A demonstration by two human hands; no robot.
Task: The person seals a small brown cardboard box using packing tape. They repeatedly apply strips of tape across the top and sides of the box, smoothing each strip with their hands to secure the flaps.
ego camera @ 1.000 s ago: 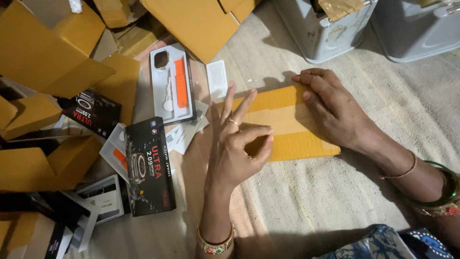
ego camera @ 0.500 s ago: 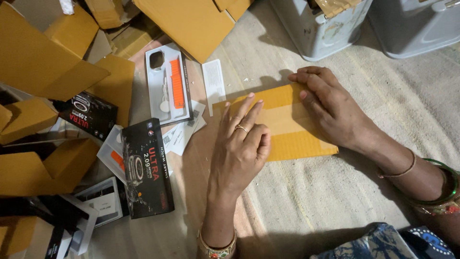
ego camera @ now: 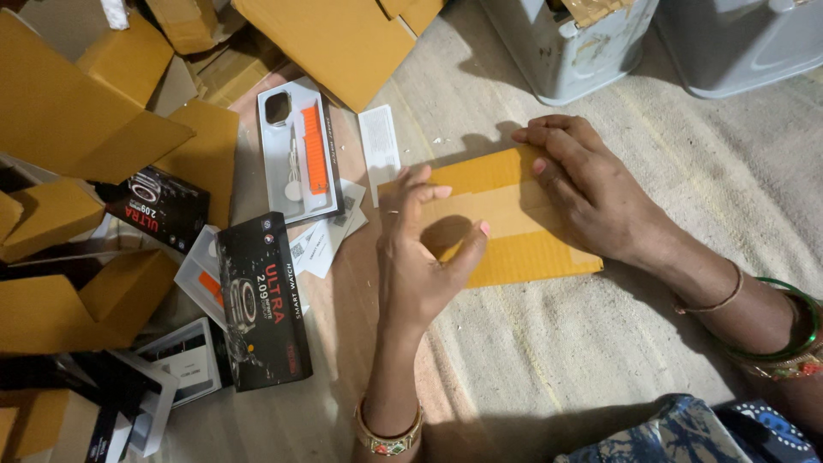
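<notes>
So, fingers first: the left hand (ego camera: 420, 257) is held loosely curled, thumb and fingertips resting on the near-left part of the flat yellow cardboard box (ego camera: 506, 214), nothing pinched or gripped as far as can be seen. The right hand (ego camera: 591, 193) is laid flat with fingers spread, pressed down on the far-right part of that same box, so the box is pinned to the floor mat (ego camera: 651, 343) from both sides.

The box itself is lying flat, and a strip of brown tape (ego camera: 493, 210) is seen running lengthwise along its middle seam. Judging by that, the box is closed and the taping looks mostly done; the tape is probably just being smoothed down. Whether the ends are sealed can't be told from here.

What's left looks like plenty. Left of the box, a small white paper slip (ego camera: 378, 146) is lying, then an open white tray with a watch and orange strap (ego camera: 300, 159), and farther left a black watch carton (ego camera: 261, 300) and more like it, all unpacked. Beyond those, a heap of unfilled yellow cartons (ego camera: 77, 120) is piled. Behind the box, two grey metal bins (ego camera: 583, 51) are standing.
</notes>
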